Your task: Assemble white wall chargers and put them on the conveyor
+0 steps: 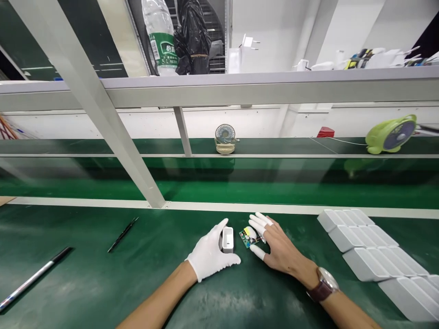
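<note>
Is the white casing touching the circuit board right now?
Apart: the head view shows a narrow strip of green tabletop between the white casing and the circuit board.

- Bottle (158,23) on the upper shelf: its green label (166,49) carries large white Chinese characters, the first reading "怡", the next partly lost around the curve.
- Same label: a barcode at its left edge; the smaller lines under the characters are too fine to read.
- Watch (328,279): dial markings too small to read.
- Silver pen (34,279): markings near its lower end, illegible.
</note>
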The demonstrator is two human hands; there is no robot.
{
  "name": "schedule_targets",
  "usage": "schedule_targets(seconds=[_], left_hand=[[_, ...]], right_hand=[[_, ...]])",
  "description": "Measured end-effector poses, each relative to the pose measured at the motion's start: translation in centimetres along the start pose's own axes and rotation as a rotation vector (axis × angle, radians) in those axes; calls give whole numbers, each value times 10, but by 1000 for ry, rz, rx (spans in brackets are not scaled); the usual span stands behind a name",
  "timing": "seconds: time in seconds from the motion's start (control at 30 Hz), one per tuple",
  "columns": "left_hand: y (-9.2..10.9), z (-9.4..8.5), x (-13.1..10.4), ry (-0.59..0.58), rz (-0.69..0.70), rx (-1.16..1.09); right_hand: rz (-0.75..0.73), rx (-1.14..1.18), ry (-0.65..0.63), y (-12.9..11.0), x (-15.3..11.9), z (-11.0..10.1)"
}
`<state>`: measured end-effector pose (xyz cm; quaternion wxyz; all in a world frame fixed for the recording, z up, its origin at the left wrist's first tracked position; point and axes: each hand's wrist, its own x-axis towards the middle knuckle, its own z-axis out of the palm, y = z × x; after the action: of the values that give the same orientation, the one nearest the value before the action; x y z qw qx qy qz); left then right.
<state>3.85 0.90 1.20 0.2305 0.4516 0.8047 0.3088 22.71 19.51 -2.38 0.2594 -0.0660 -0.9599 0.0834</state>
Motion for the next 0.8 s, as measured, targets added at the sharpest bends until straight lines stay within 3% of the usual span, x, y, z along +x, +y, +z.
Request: schedule_targets(seconds=[0.13,0.27,0.37,0.53,0.7,0.8], left_hand=[[0,2,1,11,6,-2],[-2,2,3,-3,34,38],[-5,3,4,-5,28,36],[-9,8,4,30,37,27],[-10,7,0,124,150,5],[-11,2,-1,69,252,-64]], right_hand=[[19,77,-124,5,-4,1],[100,73,-148,4,-7,0],[66,34,-100,1,-6,0],[-145,-78,48,-8,1,-5],[-92,-38,196,-11,2,-9],[-104,-94,175,-9,-2,-7]])
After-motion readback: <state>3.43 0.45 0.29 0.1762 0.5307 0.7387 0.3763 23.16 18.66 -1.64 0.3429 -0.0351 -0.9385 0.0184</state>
